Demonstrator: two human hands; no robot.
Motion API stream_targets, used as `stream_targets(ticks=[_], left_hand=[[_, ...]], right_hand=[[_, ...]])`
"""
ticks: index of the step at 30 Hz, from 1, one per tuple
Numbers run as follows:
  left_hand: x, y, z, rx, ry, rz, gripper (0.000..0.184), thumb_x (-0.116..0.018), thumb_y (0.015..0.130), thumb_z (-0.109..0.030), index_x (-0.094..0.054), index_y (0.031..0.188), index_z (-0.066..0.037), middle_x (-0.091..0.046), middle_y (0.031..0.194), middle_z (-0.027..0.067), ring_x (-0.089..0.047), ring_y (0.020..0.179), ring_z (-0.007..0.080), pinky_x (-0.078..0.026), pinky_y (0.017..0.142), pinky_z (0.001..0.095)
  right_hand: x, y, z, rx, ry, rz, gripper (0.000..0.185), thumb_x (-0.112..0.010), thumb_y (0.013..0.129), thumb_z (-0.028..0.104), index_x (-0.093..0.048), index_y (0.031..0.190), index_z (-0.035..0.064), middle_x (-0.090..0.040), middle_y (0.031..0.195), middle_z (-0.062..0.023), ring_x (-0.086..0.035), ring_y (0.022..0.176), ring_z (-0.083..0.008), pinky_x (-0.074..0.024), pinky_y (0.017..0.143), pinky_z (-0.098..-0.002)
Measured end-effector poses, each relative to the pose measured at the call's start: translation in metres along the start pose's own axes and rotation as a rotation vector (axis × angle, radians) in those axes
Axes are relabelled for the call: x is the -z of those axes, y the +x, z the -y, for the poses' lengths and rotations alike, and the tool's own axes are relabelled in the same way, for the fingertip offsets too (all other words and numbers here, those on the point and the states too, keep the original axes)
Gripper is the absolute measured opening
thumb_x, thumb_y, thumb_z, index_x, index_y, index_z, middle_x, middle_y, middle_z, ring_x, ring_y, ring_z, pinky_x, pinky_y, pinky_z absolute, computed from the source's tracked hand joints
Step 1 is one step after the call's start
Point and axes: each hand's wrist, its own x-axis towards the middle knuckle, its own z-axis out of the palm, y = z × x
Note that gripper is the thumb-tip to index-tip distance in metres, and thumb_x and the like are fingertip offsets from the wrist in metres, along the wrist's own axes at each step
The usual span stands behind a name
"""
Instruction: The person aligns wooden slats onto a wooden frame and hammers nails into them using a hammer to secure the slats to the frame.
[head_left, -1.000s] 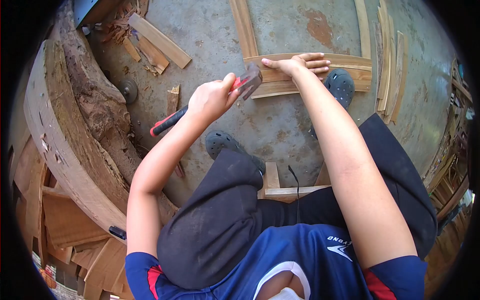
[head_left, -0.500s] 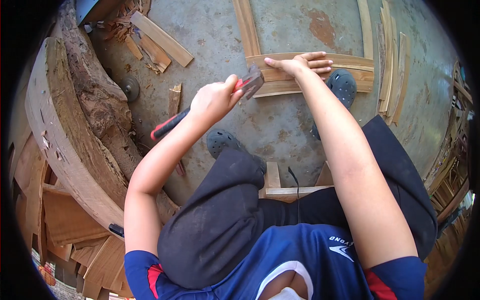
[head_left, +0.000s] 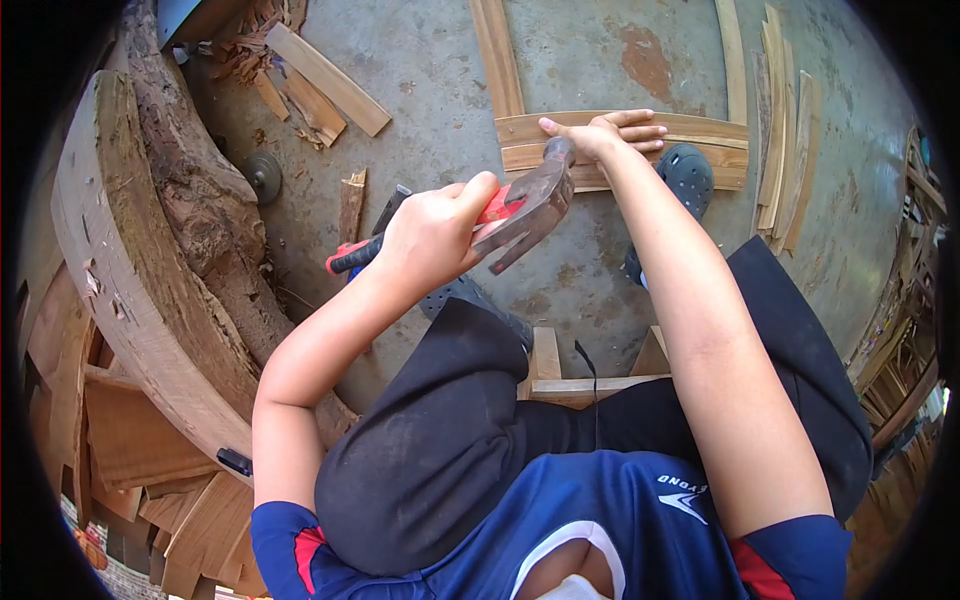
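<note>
My left hand (head_left: 432, 225) is closed round the red and black handle of a claw hammer (head_left: 535, 200). The hammer is raised, its steel head near my right wrist, apart from the boards as far as I can tell. My right hand (head_left: 615, 137) lies flat with fingers spread on a crosspiece of narrow wooden boards (head_left: 700, 130) on the floor. Two long wooden rails (head_left: 497, 60) run away from that crosspiece. A shoe (head_left: 686, 175) presses at the boards' right part. Behind my left hand shows a dark tool-like piece (head_left: 392, 207), partly hidden.
A large curved timber slab (head_left: 150, 270) and a rough log (head_left: 190, 180) stand on the left. Wood offcuts (head_left: 330, 80) and a round metal disc (head_left: 262, 177) lie on the concrete. Long strips (head_left: 785, 140) lie at right. Beneath me is a wooden seat frame (head_left: 590, 385).
The hammer has come up towards me and its head has moved right, looking larger now. My left hand has shifted slightly right and down in view. My right hand stays on the boards.
</note>
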Motion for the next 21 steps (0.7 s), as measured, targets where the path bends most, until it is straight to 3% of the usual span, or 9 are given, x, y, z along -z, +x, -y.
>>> stream_targets(ticks=[3,4,7,16,21], left_hand=[[-0.015,0.005,0.022,-0.019,0.084,-0.153,0.028,-0.061,0.086,-0.03,-0.048,0.09,-0.006,-0.058,0.064,0.0177,-0.06,0.061,0.0382,-0.047,0.052,0.0457],[-0.025,0.014,0.034,0.15,0.158,-0.112,0.029,-0.06,0.087,-0.031,-0.048,0.091,-0.005,-0.058,0.063,0.019,-0.06,0.062,0.0395,-0.047,0.052,0.0475],[-0.021,0.012,0.041,0.256,0.142,-0.098,0.03,-0.06,0.088,-0.032,-0.048,0.091,-0.005,-0.059,0.062,0.02,-0.06,0.062,0.0399,-0.047,0.052,0.0483],[-0.005,-0.01,0.004,0.053,0.025,-0.046,0.028,-0.065,0.082,-0.028,-0.047,0.088,-0.007,-0.058,0.066,0.0149,-0.061,0.062,0.036,-0.047,0.053,0.0438],[-0.029,-0.001,0.039,-0.073,0.068,-0.146,0.025,-0.063,0.082,-0.026,-0.047,0.085,-0.008,-0.058,0.067,0.0138,-0.061,0.061,0.0352,-0.047,0.052,0.0431]], right_hand=[[0.001,-0.001,0.003,-0.017,-0.018,0.006,0.158,-0.08,0.049,0.069,0.031,0.136,-0.0038,0.03,0.141,-0.0347,0.03,0.132,-0.0462,0.0069,0.108,-0.0617],[0.001,-0.001,0.003,-0.03,-0.03,-0.009,0.157,-0.079,0.051,0.068,0.032,0.135,-0.0036,0.031,0.141,-0.0344,0.03,0.132,-0.0461,0.007,0.109,-0.0614],[0.004,-0.003,0.003,-0.028,-0.037,0.012,0.155,-0.079,0.053,0.068,0.033,0.134,-0.0032,0.031,0.141,-0.0337,0.029,0.132,-0.0461,0.0067,0.109,-0.0608],[0.007,-0.003,0.004,-0.037,-0.058,0.038,0.157,-0.078,0.052,0.069,0.035,0.132,-0.0041,0.034,0.139,-0.0349,0.031,0.131,-0.0464,0.0067,0.109,-0.0615],[0.006,-0.001,0.006,-0.063,-0.076,0.047,0.157,-0.078,0.051,0.069,0.036,0.134,-0.0011,0.034,0.14,-0.0332,0.03,0.132,-0.046,0.0049,0.109,-0.0617]])
